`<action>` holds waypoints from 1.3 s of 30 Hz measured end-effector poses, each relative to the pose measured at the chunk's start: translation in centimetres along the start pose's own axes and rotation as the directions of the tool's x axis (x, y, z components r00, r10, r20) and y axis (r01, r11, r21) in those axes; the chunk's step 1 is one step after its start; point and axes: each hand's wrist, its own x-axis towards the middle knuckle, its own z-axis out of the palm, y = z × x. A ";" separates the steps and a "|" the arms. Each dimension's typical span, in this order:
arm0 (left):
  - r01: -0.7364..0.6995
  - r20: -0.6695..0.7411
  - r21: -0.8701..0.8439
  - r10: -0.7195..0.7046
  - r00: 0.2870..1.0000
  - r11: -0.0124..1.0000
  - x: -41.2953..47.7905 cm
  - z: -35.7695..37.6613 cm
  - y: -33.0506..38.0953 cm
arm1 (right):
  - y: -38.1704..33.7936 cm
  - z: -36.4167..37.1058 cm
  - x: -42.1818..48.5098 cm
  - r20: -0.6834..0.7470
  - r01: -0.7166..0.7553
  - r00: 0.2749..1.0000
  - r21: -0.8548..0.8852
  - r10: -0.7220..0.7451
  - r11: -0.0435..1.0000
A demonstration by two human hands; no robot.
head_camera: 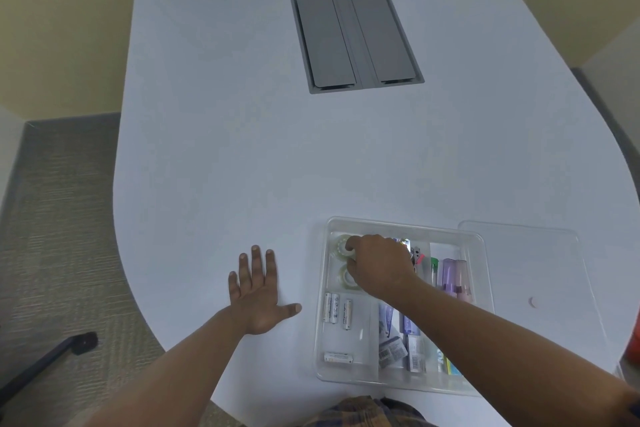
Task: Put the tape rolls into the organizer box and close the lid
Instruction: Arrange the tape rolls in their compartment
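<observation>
Clear tape rolls (343,248), light, stiff and slick: right hand (379,265) pinches 1 by its rim inside the organizer box (398,224); left hand (258,291) lies spread flat on the desk (225,149).

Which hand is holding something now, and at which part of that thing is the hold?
The right hand grips a clear tape roll inside the organizer box, fingers at its rim and hole. The left hand lies flat on the table, holding nothing.

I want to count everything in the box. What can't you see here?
Head view only:
- Part of the tape rolls and the compartment behind them: covered by the right hand.
- Battery labels: too small.
- Packets at the box front: blurred.
- Lid: clear, edges faint.
</observation>
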 end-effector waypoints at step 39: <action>-0.380 -0.536 0.220 0.437 0.722 0.898 -7.9 5.1 10.6 | 10.3 0.9 -18.7 -0.261 -0.111 0.936 0.418 0.237 0.902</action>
